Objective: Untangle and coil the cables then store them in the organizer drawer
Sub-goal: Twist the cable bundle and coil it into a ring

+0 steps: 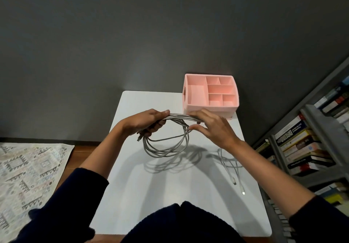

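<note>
A grey cable hangs in several loops above the white table. My left hand is closed around the left top of the coil, with a plug end sticking out below the fist. My right hand pinches the same coil at its right top, fingers curled over the strands. A second, white cable lies loose on the table under my right forearm, its two plugs pointing toward me. The pink organizer stands at the table's far right corner, with several open compartments on top.
A bookshelf packed with books stands close along the table's right side. A patterned rug covers the floor on the left. A dark grey wall rises behind the table.
</note>
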